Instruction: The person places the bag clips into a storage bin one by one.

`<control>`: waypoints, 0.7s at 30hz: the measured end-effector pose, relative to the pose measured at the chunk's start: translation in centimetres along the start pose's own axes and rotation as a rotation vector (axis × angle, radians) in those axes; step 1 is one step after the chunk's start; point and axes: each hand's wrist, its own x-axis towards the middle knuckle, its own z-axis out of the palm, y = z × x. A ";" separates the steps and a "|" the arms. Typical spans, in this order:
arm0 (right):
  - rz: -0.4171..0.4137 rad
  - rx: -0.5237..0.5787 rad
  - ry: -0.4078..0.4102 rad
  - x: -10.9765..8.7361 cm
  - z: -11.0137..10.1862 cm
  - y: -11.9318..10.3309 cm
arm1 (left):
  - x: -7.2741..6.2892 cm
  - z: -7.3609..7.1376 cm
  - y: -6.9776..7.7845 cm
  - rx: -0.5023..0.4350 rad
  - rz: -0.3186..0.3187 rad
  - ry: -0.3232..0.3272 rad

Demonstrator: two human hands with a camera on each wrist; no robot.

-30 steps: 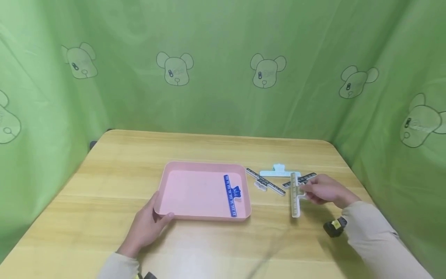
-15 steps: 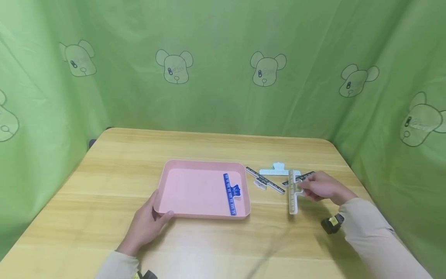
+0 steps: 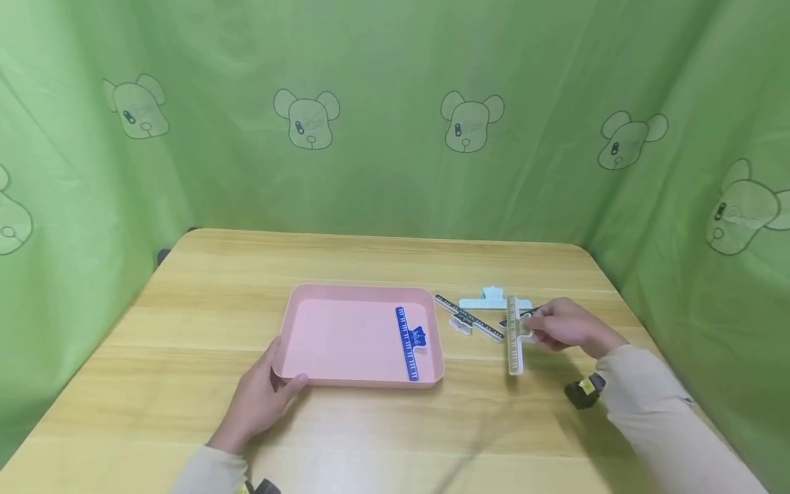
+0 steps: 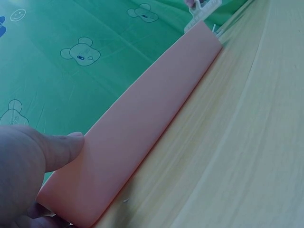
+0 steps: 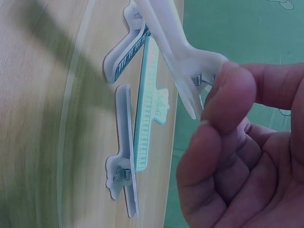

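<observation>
My left hand (image 3: 262, 394) grips the near left corner of a pink tray (image 3: 358, 384), its thumb (image 4: 66, 148) against the front wall. Inside the tray, toward its right end, lies a blue long-jawed clip (image 3: 407, 346). Thumb and finger of my right hand (image 3: 566, 326) pinch the handle of a white clip (image 3: 513, 343), which hangs over the table right of the tray. Its spring shows in the right wrist view. Below and behind it lie a mint-green clip (image 5: 146, 114) and two black-and-white clips, one (image 3: 472, 319) by the tray, the other (image 5: 124, 156) partly hidden.
A wooden table (image 3: 345, 439) carries the tray and clips. Green curtains (image 3: 395, 185) with bear-head prints enclose it at the back and both sides. A black wrist device (image 3: 584, 391) sits under the right sleeve.
My right hand has drifted slightly left with the white clip, which now overlaps the mint-green clip's right part in the head view. My left hand and the tray have stayed put.
</observation>
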 end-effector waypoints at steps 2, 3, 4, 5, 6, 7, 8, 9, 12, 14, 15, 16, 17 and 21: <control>-0.001 -0.010 0.004 -0.1 0.0 -0.1 | 0.1 0.0 0.0 -0.001 -0.003 -0.004; 0.001 -0.015 0.006 0.0 -0.1 -0.2 | 0.1 0.0 0.0 0.000 -0.004 -0.004; 0.004 -0.018 0.007 0.0 -0.1 -0.2 | 0.1 0.0 0.0 0.002 -0.006 -0.005; 0.005 -0.021 0.008 0.0 -0.1 -0.2 | 0.1 0.0 0.0 0.001 -0.007 -0.007; 0.006 -0.023 0.009 0.1 -0.2 -0.3 | 0.1 0.0 0.0 -0.001 -0.008 -0.008; 0.009 -0.022 0.010 0.2 -0.2 -0.2 | 0.0 0.0 0.0 -0.001 -0.008 -0.009; 0.006 -0.023 0.010 0.3 -0.2 -0.2 | 0.0 0.0 0.0 -0.003 -0.006 -0.008; 0.009 -0.021 0.012 0.4 -0.2 -0.3 | 0.0 0.0 0.0 -0.005 -0.006 -0.007; 0.001 -0.017 0.007 0.5 -0.2 -0.3 | 0.0 0.0 -0.1 -0.012 -0.004 -0.007; -0.001 -0.017 0.006 0.5 -0.1 -0.4 | 0.0 0.0 0.0 -0.013 -0.004 -0.006; 0.001 -0.015 0.007 0.5 -0.1 -0.4 | 0.0 0.0 0.0 -0.014 -0.004 -0.007; -0.001 -0.015 0.006 0.5 -0.1 -0.4 | 0.0 0.0 0.0 -0.014 -0.005 -0.008; 0.005 -0.012 0.009 0.6 -0.1 -0.5 | 0.0 -0.1 0.1 -0.011 -0.007 -0.010; 0.000 -0.010 0.009 0.7 0.0 -0.6 | 0.0 -0.3 0.4 -0.006 -0.015 -0.015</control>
